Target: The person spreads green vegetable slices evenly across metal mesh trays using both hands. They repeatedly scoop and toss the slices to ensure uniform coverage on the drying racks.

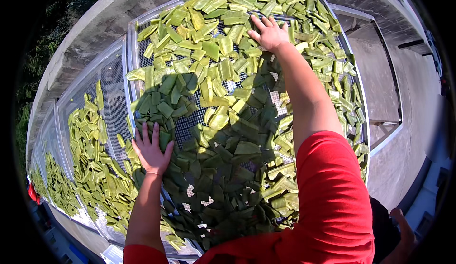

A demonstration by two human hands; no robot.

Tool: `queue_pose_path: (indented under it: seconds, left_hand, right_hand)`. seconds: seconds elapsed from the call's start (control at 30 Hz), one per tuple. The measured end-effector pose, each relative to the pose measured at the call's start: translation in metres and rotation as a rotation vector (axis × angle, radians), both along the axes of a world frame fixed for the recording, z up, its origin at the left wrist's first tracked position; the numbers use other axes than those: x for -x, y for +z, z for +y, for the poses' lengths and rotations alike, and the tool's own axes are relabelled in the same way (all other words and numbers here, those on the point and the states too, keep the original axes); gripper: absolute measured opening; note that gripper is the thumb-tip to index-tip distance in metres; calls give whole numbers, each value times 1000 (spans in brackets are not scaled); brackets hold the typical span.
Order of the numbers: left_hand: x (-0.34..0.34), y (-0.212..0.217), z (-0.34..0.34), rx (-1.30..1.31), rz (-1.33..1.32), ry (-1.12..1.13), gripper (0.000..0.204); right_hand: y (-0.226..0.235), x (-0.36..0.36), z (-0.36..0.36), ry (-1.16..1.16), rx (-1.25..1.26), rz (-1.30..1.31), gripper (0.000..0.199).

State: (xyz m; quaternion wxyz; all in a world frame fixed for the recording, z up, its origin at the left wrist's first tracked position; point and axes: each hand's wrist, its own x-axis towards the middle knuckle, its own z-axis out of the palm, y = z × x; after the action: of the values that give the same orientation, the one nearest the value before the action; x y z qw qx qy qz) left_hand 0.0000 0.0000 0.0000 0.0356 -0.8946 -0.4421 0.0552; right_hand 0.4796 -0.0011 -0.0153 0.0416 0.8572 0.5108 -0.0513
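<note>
Flat green strips, like cut pieces of a thick leaf or vegetable [227, 69], lie spread over a metal-framed mesh rack [187, 126]. My right hand [271, 33] reaches to the far part of this rack, its fingers spread on the pieces there. At the rack's left edge my left hand [153, 152] rests with fingers apart, touching shaded green pieces [164, 107] beside the frame. Neither hand visibly grips a piece. My shadow darkens the near and middle pieces. Bare mesh shows in gaps between them.
More mesh racks [111, 83] stand in a row to the left, bearing similar green pieces [90, 140]. A curved-looking concrete wall [90, 40] runs along the far side. An empty metal frame [387, 74] is at the right. Part of another person's arm [403, 226] shows at lower right.
</note>
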Motion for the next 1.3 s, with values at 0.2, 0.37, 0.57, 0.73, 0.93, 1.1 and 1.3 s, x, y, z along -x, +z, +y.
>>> queue_pose_path:
  seconds: [0.2, 0.37, 0.57, 0.73, 0.93, 1.1, 1.3]
  left_hand:
    - [-6, -6, -2, -121, -91, -92, 67]
    - [6, -17, 8, -157, -90, -70, 68]
    - [-17, -8, -76, 189, -94, -69, 68]
    - [-65, 30, -262, 512, -25, -220, 74]
    - [-84, 41, -351, 554, -103, -563, 70]
    - [-43, 34, -345, 415, -58, -694, 64]
    - [4, 62, -313, 411, 5, -160, 71]
  right_hand:
    - [5, -38, -156, -50, 41, -74, 62]
    - [8, 17, -303, 81, -25, 60, 61]
    - [51, 123, -457, 108, 98, 133, 60]
    - [87, 137, -508, -138, -112, 95, 59]
    - [48, 157, -564, -253, -53, 170, 62]
    - [66, 201, -484, 334, -3, 388, 64]
    - [69, 185, -435, 208, -197, 245, 67]
